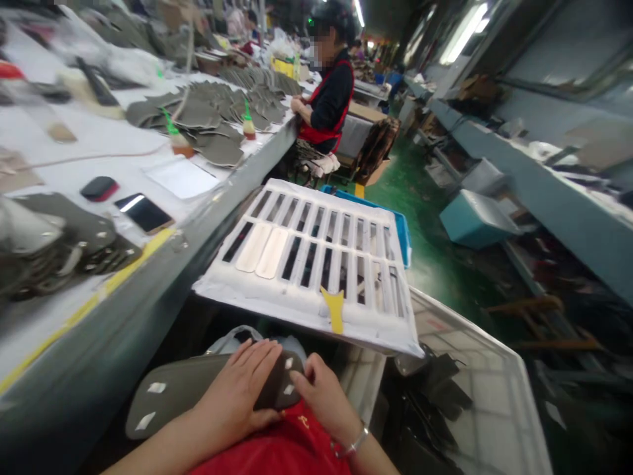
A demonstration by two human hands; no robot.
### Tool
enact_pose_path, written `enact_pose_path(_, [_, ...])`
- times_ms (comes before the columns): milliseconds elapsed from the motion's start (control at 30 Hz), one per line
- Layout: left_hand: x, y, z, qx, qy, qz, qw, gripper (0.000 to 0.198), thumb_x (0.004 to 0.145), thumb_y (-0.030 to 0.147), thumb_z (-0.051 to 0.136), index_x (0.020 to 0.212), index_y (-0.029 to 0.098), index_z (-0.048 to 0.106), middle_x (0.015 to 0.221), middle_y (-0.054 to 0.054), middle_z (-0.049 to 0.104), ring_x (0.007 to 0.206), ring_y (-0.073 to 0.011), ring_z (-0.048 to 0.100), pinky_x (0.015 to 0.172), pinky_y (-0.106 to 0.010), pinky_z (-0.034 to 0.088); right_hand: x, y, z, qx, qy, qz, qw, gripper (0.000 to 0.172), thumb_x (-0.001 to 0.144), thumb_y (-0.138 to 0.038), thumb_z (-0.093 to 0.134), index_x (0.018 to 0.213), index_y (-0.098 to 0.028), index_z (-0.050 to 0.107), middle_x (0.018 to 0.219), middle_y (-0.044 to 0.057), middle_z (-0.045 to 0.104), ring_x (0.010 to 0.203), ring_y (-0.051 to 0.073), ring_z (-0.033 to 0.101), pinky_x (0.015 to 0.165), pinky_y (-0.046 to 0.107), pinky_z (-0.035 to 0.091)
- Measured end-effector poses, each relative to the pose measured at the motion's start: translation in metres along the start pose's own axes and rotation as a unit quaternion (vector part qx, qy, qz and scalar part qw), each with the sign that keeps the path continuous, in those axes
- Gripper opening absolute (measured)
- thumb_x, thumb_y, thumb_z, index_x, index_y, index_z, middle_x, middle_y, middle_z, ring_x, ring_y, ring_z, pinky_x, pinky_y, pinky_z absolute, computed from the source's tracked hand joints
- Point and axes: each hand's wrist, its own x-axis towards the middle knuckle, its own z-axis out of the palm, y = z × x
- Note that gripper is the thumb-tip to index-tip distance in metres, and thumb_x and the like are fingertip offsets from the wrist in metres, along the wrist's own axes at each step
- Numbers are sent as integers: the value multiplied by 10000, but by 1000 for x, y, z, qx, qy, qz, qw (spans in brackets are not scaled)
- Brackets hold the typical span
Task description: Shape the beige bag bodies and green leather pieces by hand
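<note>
Across my lap lies a long grey-brown panel (pixel 182 386) with rounded ends and small white patches near both ends. My left hand (pixel 247 379) rests flat on its top, fingers stretched out. At the panel's right end, my right hand (pixel 324 396) is closed, thumb and curled fingers at the edge beside two white patches. What lies under those fingers is partly hidden. Just beyond my hands stands a white slatted rack (pixel 301 290), with two pale oval pieces (pixel 262 251) on it and a yellow forked piece (pixel 335 310) on its near edge.
On the left worktable (pixel 198 204) are a phone (pixel 144 212), green-tipped glue bottles (pixel 248 122) and many grey-brown cut pieces (pixel 208 109). A white bin (pixel 484 369) with dark pieces stands at right. A co-worker in a red apron (pixel 326 105) works farther along.
</note>
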Motion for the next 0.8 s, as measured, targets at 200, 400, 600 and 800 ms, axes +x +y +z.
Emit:
enact_pose_path(200, [-89, -47, -52, -9, 168, -302, 938, 279, 808, 444, 512, 948, 204, 532, 933, -61, 609, 891, -223, 569, 811, -348, 449, 11, 2, -6, -84, -8, -7, 996, 239, 770, -396, 487, 655, -213, 385, 561, -44, 421, 534, 131, 438, 510, 243, 362])
enact_pose_path(400, [-140, -81, -61, -278, 123, -445, 842, 351, 816, 533, 444, 760, 195, 522, 657, 15, 537, 641, -159, 519, 609, -252, 416, 14, -42, 13, -253, 88, -302, 915, 531, 787, -496, 530, 1186, -158, 433, 1126, 136, 555, 1012, 269, 544, 859, 400, 448])
enact_pose_path(600, [-128, -85, -57, -395, 117, -434, 801, 361, 761, 523, 522, 688, 170, 518, 636, 17, 533, 630, -146, 487, 580, -234, 386, 25, -94, 73, -331, -97, -450, 824, 852, 701, -692, 520, 1342, -161, 336, 1357, 100, 400, 1220, 290, 376, 1037, 492, 293])
enact_pose_path(800, [-128, -93, -59, -418, 74, -437, 793, 343, 714, 493, 570, 660, 158, 522, 603, 26, 522, 580, -129, 446, 529, -221, 339, 33, -90, 88, -355, -125, -408, 832, 898, 691, -747, 460, 1335, -129, 363, 1336, 131, 425, 1193, 317, 400, 979, 501, 356])
